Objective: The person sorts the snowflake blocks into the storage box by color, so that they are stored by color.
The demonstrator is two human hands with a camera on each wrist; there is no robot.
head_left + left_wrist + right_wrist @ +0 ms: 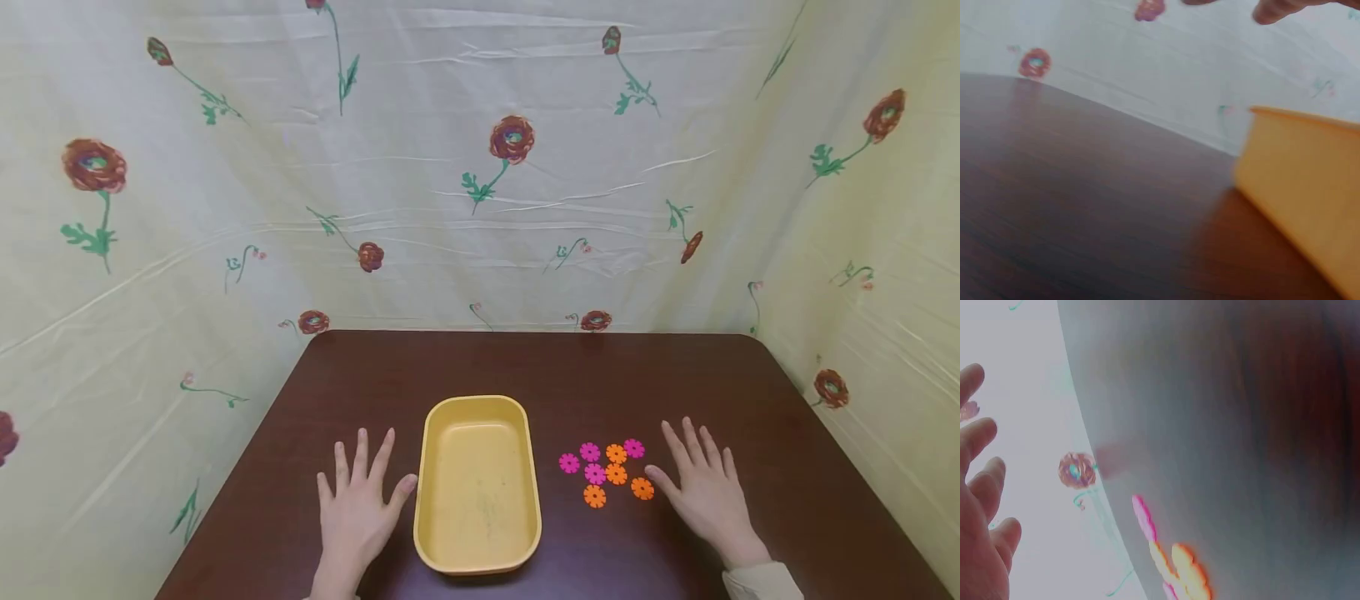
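Left hand (pixel 358 510), right hand (pixel 705 492) flat, fingers spread; tray (pixel 435 433) between; discs (pixel 604 472) beside right.

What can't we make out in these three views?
- Left wrist view: yellow tray cut off by the right edge, inside hidden; left hand mostly out of frame.
- Right wrist view: flower discs smeared by blur, uncountable.
- Head view: whether the right hand touches the nearest orange disc.

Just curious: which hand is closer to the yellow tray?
Left. The left hand lies flat right beside the tray, thumb almost at its rim. The right hand lies farther off, beyond the discs.
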